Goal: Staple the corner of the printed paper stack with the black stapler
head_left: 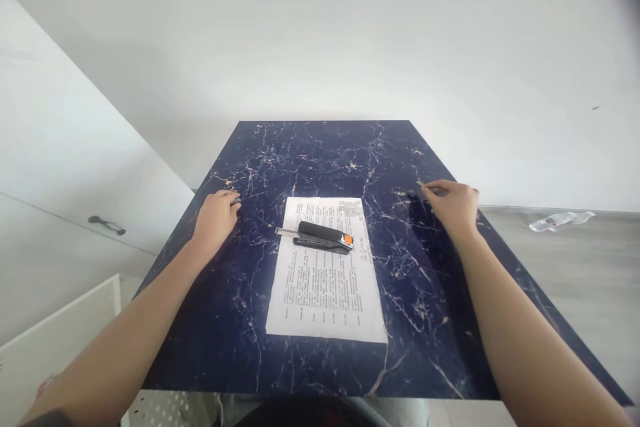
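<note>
A printed white sheet of paper (327, 280) lies in the middle of a dark blue marbled table (425, 307). A black stapler (320, 237) with an orange end rests across the paper's upper part. My left hand (216, 215) lies on the table left of the paper, fingers curled loosely, holding nothing that I can see. My right hand (453, 203) rests on the table to the right of the paper, fingers bent with the tips toward the tabletop; nothing shows in it.
A white wall stands behind the table. A white cabinet with a dark handle (106, 224) is at the left. A clear plastic bottle (560, 219) lies on the grey floor at the right. A white perforated panel (160, 408) shows below the table's near left edge.
</note>
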Action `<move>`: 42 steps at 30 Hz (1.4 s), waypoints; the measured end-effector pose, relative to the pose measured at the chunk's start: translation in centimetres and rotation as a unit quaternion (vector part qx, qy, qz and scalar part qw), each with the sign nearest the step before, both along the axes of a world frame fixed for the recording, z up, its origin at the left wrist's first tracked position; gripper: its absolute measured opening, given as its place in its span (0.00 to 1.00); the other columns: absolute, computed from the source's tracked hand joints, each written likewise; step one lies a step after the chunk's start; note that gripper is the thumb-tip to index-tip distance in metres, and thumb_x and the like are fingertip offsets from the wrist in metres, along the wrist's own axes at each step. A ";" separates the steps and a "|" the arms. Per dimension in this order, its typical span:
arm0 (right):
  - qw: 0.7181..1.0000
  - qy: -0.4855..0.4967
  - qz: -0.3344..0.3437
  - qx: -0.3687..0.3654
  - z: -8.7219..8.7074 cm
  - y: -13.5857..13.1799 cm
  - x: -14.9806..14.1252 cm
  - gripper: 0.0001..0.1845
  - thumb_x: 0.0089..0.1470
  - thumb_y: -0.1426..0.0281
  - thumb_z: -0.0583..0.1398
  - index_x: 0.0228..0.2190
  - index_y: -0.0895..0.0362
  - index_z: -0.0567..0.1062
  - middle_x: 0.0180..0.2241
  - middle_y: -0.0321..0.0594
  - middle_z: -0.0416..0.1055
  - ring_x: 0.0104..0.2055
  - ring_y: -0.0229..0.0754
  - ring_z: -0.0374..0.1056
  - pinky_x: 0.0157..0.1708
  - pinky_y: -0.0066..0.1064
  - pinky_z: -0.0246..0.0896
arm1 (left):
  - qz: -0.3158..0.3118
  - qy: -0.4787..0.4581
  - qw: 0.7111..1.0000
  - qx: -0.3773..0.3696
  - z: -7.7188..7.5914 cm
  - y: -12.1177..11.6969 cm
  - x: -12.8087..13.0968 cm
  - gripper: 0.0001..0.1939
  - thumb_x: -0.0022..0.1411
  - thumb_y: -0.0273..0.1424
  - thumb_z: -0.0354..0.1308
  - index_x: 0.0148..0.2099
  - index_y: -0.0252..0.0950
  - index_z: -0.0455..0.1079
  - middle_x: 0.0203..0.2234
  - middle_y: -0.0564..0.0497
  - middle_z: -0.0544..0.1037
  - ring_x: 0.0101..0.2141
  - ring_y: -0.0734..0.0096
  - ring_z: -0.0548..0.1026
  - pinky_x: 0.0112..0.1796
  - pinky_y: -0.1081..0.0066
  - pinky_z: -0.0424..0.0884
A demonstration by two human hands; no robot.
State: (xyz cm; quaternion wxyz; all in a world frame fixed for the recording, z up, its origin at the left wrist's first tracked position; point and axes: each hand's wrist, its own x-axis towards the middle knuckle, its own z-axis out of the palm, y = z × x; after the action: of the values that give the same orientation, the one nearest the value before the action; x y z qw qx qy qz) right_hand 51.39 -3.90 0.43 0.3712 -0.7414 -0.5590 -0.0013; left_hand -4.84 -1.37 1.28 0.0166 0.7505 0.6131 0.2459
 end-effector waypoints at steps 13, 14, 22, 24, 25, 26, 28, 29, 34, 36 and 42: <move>0.990 -0.078 0.017 0.115 1.0 -0.6 -2.5 0.11 0.58 0.65 0.61 0.34 0.55 0.83 0.34 0.45 0.81 0.37 0.51 0.75 0.46 0.45 0.68 | -0.016 -0.180 0.983 -0.012 2.5 -2.8 3.6 0.14 0.72 0.38 0.56 0.55 0.41 0.72 0.39 0.48 0.85 0.37 0.61 0.83 0.42 0.64 0.77; 0.988 -0.085 0.033 0.128 1.3 -0.9 -3.5 0.10 0.59 0.66 0.60 0.34 0.54 0.82 0.33 0.44 0.81 0.37 0.51 0.74 0.45 0.44 0.68 | -0.044 -0.245 0.968 -0.022 2.5 -3.3 4.3 0.15 0.72 0.40 0.57 0.55 0.40 0.73 0.39 0.47 0.86 0.34 0.63 0.82 0.38 0.66 0.78; 0.953 -0.080 0.256 0.144 2.9 -3.8 -13.5 0.08 0.64 0.71 0.60 0.35 0.52 0.81 0.36 0.41 0.81 0.39 0.49 0.74 0.44 0.43 0.70 | -0.126 -0.521 0.828 -0.167 2.3 -6.1 7.9 0.13 0.66 0.41 0.68 0.46 0.38 0.82 0.45 0.43 0.85 0.41 0.61 0.84 0.50 0.55 0.82; 0.944 -0.072 0.285 0.148 3.0 -4.2 -14.7 0.08 0.65 0.72 0.60 0.36 0.52 0.80 0.36 0.40 0.80 0.39 0.48 0.74 0.43 0.42 0.70 | -0.130 -0.538 0.814 -0.175 2.2 -6.2 7.9 0.11 0.65 0.38 0.69 0.45 0.38 0.83 0.46 0.44 0.85 0.43 0.60 0.84 0.53 0.53 0.81; 0.941 -0.069 0.297 0.148 2.9 -4.4 -15.0 0.08 0.65 0.72 0.60 0.36 0.51 0.80 0.35 0.39 0.80 0.38 0.47 0.74 0.43 0.42 0.70 | -0.132 -0.544 0.809 -0.177 2.2 -6.1 7.8 0.10 0.64 0.37 0.70 0.45 0.39 0.83 0.46 0.44 0.85 0.44 0.59 0.84 0.55 0.52 0.80; 0.938 -0.068 0.307 0.148 2.8 -4.5 -15.2 0.08 0.65 0.72 0.60 0.36 0.51 0.80 0.35 0.39 0.80 0.38 0.47 0.74 0.42 0.42 0.70 | -0.132 -0.548 0.806 -0.178 2.2 -6.1 7.8 0.09 0.64 0.36 0.70 0.45 0.39 0.84 0.46 0.44 0.85 0.45 0.59 0.84 0.55 0.52 0.80; 0.933 -0.065 0.323 0.149 2.7 -4.5 -15.2 0.08 0.65 0.73 0.60 0.37 0.52 0.79 0.35 0.39 0.80 0.38 0.47 0.74 0.42 0.41 0.70 | -0.128 -0.545 0.808 -0.182 2.1 -6.0 7.7 0.08 0.63 0.35 0.71 0.44 0.40 0.84 0.47 0.44 0.85 0.46 0.59 0.84 0.57 0.51 0.79; 0.931 -0.063 0.326 0.148 2.6 -4.5 -15.2 0.07 0.65 0.73 0.60 0.37 0.52 0.79 0.35 0.39 0.80 0.38 0.47 0.74 0.42 0.41 0.70 | -0.125 -0.537 0.814 -0.181 2.1 -6.0 7.7 0.08 0.62 0.34 0.71 0.44 0.40 0.84 0.48 0.45 0.85 0.47 0.58 0.84 0.57 0.51 0.79; 0.932 -0.057 0.329 0.139 2.3 -4.5 -14.9 0.07 0.64 0.73 0.61 0.37 0.52 0.80 0.36 0.39 0.80 0.39 0.47 0.75 0.41 0.41 0.71 | -0.150 -0.458 0.862 -0.159 2.2 -6.5 7.7 0.06 0.60 0.33 0.73 0.40 0.41 0.84 0.47 0.46 0.86 0.47 0.58 0.85 0.53 0.54 0.82; 0.931 -0.058 0.335 0.135 2.3 -4.6 -14.9 0.07 0.64 0.73 0.61 0.37 0.52 0.80 0.36 0.39 0.81 0.39 0.47 0.75 0.41 0.41 0.71 | -0.162 -0.431 0.875 -0.148 2.4 -6.8 7.8 0.06 0.61 0.34 0.72 0.42 0.41 0.84 0.46 0.47 0.86 0.45 0.60 0.85 0.51 0.56 0.83; 0.925 -0.067 0.352 0.128 2.2 -4.7 -15.1 0.08 0.65 0.74 0.60 0.37 0.51 0.79 0.37 0.39 0.81 0.40 0.47 0.75 0.41 0.42 0.71 | -0.170 -0.338 0.922 -0.079 2.4 -7.0 7.8 0.07 0.63 0.32 0.71 0.45 0.43 0.85 0.40 0.51 0.87 0.41 0.63 0.86 0.48 0.62 0.83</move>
State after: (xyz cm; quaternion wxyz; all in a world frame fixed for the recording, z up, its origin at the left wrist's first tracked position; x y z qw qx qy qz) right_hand 36.31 -8.57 2.62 0.4017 -0.4413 -0.8024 0.0082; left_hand 2.98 -8.41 3.66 0.3234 0.7121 0.4521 0.4290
